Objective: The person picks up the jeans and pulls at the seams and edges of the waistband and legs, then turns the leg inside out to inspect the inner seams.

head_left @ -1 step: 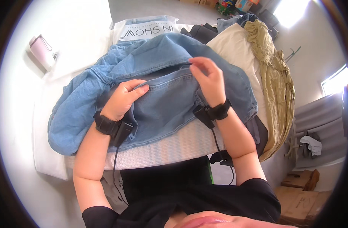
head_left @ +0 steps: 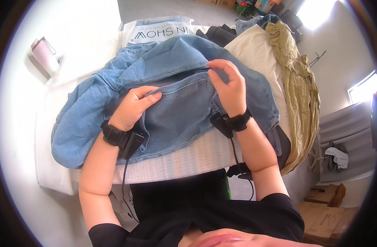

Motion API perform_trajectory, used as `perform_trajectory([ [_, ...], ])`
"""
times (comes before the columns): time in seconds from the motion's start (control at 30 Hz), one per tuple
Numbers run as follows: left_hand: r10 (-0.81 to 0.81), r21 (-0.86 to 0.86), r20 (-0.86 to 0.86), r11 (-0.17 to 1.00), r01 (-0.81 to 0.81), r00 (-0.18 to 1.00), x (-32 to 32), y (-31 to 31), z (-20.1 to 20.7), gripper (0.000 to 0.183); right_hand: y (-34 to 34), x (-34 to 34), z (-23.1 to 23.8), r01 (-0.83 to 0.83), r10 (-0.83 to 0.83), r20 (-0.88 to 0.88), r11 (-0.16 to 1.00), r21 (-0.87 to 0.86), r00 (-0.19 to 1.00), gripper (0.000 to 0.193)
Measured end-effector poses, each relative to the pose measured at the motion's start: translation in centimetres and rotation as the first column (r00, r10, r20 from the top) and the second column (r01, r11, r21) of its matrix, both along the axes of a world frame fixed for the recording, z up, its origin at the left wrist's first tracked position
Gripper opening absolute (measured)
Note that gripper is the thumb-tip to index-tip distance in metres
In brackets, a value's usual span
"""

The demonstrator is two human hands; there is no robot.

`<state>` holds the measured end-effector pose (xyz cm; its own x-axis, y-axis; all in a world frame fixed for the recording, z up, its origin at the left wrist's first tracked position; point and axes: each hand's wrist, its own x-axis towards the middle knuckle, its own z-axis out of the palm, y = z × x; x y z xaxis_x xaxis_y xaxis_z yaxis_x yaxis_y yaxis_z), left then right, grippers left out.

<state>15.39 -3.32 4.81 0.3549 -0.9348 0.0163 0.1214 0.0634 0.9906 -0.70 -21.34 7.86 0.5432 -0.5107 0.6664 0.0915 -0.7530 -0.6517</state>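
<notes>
A large light-blue denim garment point(head_left: 176, 119) lies spread and rumpled across the bed in front of me; its folds hide whether it is trousers or a jacket. My left hand point(head_left: 135, 105) is closed on a stitched edge near the middle, thumb on top and fingers underneath. Farther right along that same edge, my right hand point(head_left: 227, 84) curls with thumb and forefinger tips at the seam. A dark gap shows between the seam and the denim fold behind it. Black wrist devices with cables sit on both wrists.
Behind the denim lies a clear package point(head_left: 159, 33) with printed lettering. A pink bottle point(head_left: 45, 55) stands at the far left. An olive garment point(head_left: 295, 90) and a cream pillow point(head_left: 254, 51) lie at the right. Cardboard boxes point(head_left: 326, 218) are at the lower right.
My right hand has shifted slightly to the right along the seam. My left hand keeps its place on the denim.
</notes>
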Motion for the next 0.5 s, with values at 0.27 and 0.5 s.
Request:
perform_trajectory([
  [0.27, -0.123, 0.077, 0.152, 0.991, 0.112, 0.981, -0.5, 0.1, 0.8, 0.022, 1.7, 0.0, -0.2, -0.359, 0.302, -0.307, 0.921, -0.15, 0.903, 0.037],
  [0.5, -0.03, 0.072, 0.128, 0.997, 0.02, 0.991, -0.5, 0.0, 0.5, 0.022, 1.0, 0.2, -1.3, -0.344, 0.287, -0.372, 0.934, -0.096, 0.883, 0.007],
])
